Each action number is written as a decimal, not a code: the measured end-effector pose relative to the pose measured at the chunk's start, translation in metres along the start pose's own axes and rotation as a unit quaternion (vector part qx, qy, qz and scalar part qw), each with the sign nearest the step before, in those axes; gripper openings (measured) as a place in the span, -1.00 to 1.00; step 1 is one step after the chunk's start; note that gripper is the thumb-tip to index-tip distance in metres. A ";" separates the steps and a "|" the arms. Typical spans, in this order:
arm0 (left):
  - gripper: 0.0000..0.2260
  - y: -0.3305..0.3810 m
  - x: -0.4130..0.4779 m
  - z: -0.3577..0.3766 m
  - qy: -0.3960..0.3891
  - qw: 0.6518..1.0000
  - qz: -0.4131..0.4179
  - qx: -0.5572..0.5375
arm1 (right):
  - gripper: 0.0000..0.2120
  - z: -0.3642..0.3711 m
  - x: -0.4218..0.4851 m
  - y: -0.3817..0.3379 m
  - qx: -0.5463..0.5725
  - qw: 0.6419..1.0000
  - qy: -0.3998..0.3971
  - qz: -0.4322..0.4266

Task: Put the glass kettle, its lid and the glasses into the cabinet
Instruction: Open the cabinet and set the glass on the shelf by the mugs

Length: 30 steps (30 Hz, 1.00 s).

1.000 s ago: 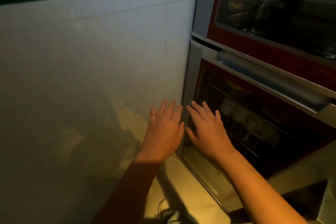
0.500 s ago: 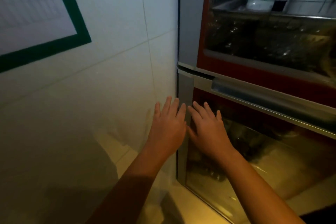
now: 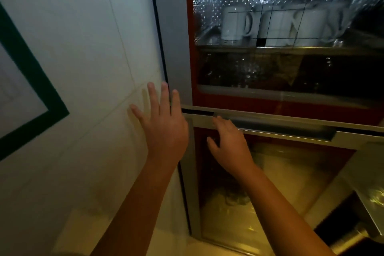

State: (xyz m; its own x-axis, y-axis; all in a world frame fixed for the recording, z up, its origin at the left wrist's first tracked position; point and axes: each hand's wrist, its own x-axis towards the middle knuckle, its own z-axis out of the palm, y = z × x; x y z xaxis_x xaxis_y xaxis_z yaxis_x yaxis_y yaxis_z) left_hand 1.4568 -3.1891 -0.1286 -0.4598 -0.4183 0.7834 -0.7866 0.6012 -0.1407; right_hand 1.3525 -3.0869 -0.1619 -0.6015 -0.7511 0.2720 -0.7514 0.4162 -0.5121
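Observation:
The cabinet [image 3: 176, 48] has a silver frame, red trim and two glass doors, both closed. My left hand [image 3: 164, 129] is flat with spread fingers over the seam between the wall and the cabinet's left frame. My right hand [image 3: 228, 143] reaches the left end of the lower door's handle [image 3: 280, 129], with its fingertips curled into the handle's recess. Faint glassware [image 3: 234, 199] shows dimly behind the lower door's glass. I cannot make out the kettle or its lid.
White mugs [image 3: 234, 23] stand on the upper shelf behind the top door, with glinting glass items [image 3: 249, 70] on the shelf below. A white tiled wall [image 3: 83, 68] with a green-framed panel [image 3: 37, 81] runs along the left. A metal surface [image 3: 374, 203] juts in at lower right.
The view has tilted upward. Both hands rose along the cabinet. My right hand left the lower door's glass and its fingers hooked into the handle; my left hand stayed flat.

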 end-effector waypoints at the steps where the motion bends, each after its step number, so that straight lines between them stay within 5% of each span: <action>1: -0.54 -0.004 0.001 0.001 -0.009 1.000 -0.007 0.009 | -0.43 0.003 0.002 -0.002 0.012 1.000 0.009 0.003; 7: -0.41 -0.026 0.002 0.020 -0.031 0.995 -0.046 0.084 | -0.45 0.017 0.011 -0.014 0.122 0.991 0.047 0.031; 10: -0.40 -0.031 0.000 0.029 -0.031 0.989 -0.036 0.143 | -0.50 0.020 0.017 -0.013 0.270 0.958 0.058 0.078; 14: -0.34 -0.032 0.001 0.040 -0.033 0.984 -0.044 0.171 | -0.64 0.021 0.027 -0.007 0.590 0.783 0.056 0.186; 18: -0.21 -0.034 -0.001 0.046 -0.041 0.967 -0.037 0.247 | -0.65 0.024 0.035 -0.002 0.762 0.608 0.053 0.217; 24: -0.24 -0.032 0.000 0.044 -0.029 0.963 -0.029 0.267 | -0.49 0.029 0.040 0.000 0.848 0.459 0.075 0.257; 30: -0.28 -0.031 0.001 0.039 -0.034 0.970 -0.045 0.235 | -0.35 0.022 0.049 0.006 0.886 0.380 0.122 0.235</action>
State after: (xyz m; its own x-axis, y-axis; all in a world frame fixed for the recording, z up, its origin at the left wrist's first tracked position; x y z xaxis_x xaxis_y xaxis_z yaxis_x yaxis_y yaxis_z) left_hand 1.4644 -3.2348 -0.1471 -0.3945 -0.5077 0.7659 -0.9184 0.1907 -0.3467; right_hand 1.3251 -3.1323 -0.1694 -0.7261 -0.6475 -0.2316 0.6876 -0.6864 -0.2368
